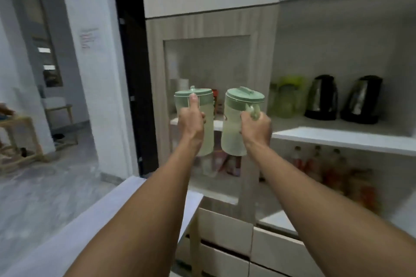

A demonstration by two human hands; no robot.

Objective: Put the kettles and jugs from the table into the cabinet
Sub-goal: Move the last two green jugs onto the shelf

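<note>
No brand or label can be read on anything; a sheet on the white wall (90, 38) carries writing too blurred to make out. My left hand (191, 120) has its fingers clamped on the handle of a pale green translucent plastic jug with a green lid (208, 135), thumb pressed up against the lid's rim. My right hand (256, 127) grips the handle of a second matching green-lidded jug (234, 123), fingers closed round it. Both jugs hang upright, side by side, in front of the wood-grain cabinet (155, 74) with its glass door. On the white shelf (337, 136) to the right stand a yellow-green jug (287, 96) and two black electric kettles (323, 96) (362, 99). A white worktop (90, 220) lies under my arms; the floor (45, 186) is grey.
</note>
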